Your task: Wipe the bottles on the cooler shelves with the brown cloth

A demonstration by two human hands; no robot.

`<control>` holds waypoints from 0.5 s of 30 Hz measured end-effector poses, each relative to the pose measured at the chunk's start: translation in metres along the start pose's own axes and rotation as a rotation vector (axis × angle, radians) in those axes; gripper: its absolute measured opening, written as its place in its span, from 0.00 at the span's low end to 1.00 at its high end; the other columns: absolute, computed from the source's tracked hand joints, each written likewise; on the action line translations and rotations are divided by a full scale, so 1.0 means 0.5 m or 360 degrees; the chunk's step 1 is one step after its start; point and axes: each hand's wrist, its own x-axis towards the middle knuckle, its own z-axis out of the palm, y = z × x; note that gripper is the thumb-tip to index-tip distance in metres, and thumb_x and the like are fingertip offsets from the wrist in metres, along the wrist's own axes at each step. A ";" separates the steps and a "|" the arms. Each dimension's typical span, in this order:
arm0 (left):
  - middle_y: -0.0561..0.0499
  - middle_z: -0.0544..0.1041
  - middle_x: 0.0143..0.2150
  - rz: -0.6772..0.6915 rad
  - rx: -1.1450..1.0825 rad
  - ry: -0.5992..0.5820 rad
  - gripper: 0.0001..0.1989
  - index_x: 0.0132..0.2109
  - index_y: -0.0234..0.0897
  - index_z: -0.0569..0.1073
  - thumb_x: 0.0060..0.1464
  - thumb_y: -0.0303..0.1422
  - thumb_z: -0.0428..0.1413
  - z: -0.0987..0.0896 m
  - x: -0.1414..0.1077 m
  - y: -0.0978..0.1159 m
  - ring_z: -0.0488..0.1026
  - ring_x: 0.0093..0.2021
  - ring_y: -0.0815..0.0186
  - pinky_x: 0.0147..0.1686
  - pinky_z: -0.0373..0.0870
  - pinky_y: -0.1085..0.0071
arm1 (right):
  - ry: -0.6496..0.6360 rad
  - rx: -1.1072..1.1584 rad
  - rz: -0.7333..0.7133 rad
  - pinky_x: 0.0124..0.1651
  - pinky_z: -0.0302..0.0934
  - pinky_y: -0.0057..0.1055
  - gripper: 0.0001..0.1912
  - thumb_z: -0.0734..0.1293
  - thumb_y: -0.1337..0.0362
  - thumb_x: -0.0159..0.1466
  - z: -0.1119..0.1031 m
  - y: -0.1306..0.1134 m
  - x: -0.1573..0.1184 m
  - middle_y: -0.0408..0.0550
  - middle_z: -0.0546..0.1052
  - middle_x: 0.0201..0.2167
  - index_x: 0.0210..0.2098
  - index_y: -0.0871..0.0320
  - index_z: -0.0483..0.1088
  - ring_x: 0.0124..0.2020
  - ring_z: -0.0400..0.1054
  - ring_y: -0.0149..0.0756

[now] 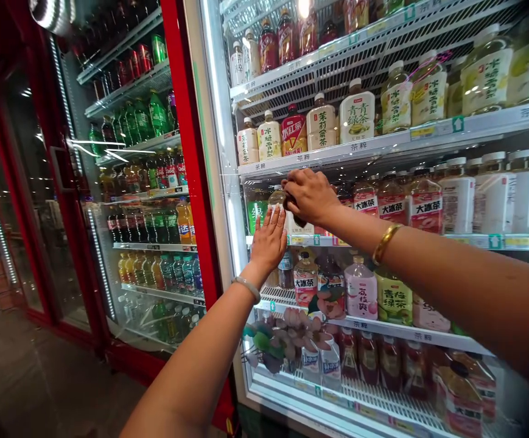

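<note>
My left hand lies with its fingers stretched out, apparently flat against the glass door of a lit drinks cooler. Just up and to the right, my right hand is closed, its knuckles towards me. A small dark patch shows under its fingers; whether this is a held thing or shadow, I cannot make out. Beyond the hands stand a green-labelled bottle and several bottles of tea, partly covered by my fingers. A gold bracelet circles my right wrist and a pale bangle my left.
Rows of bottles fill the cooler's shelves. Flower decorations show on the lower glass. To the left, a red-framed cooler holds cans and bottles, and its door handle sticks out. The floor runs along the lower left.
</note>
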 end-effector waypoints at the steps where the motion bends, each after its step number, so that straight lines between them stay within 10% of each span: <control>1: 0.46 0.46 0.79 -0.0031 0.0004 0.0016 0.31 0.77 0.36 0.48 0.71 0.34 0.39 0.000 0.002 -0.004 0.36 0.79 0.60 0.77 0.34 0.51 | 0.0068 0.0069 0.0106 0.51 0.51 0.45 0.18 0.61 0.58 0.70 0.008 -0.011 0.015 0.59 0.70 0.62 0.55 0.58 0.72 0.57 0.59 0.52; 7: 0.44 0.48 0.79 -0.0119 -0.0018 0.0004 0.31 0.76 0.33 0.50 0.70 0.33 0.40 -0.004 0.000 -0.028 0.36 0.79 0.57 0.77 0.35 0.49 | 0.0016 0.0120 -0.0207 0.64 0.42 0.56 0.20 0.55 0.55 0.74 0.051 -0.048 -0.011 0.50 0.70 0.65 0.62 0.48 0.67 0.67 0.52 0.51; 11: 0.46 0.47 0.79 -0.0081 -0.0006 0.0002 0.32 0.77 0.37 0.47 0.69 0.31 0.41 -0.011 -0.014 -0.048 0.35 0.79 0.60 0.77 0.35 0.51 | -0.0099 -0.0001 -0.0701 0.70 0.24 0.68 0.31 0.65 0.48 0.67 0.052 -0.007 -0.097 0.49 0.62 0.72 0.67 0.46 0.62 0.76 0.39 0.55; 15: 0.49 0.44 0.80 -0.0092 0.0017 -0.0035 0.33 0.78 0.40 0.44 0.69 0.31 0.40 -0.015 -0.021 -0.064 0.34 0.79 0.61 0.77 0.34 0.51 | 0.0016 -0.0034 -0.0653 0.71 0.22 0.69 0.25 0.65 0.51 0.69 0.041 0.038 -0.087 0.44 0.54 0.76 0.64 0.44 0.67 0.77 0.33 0.58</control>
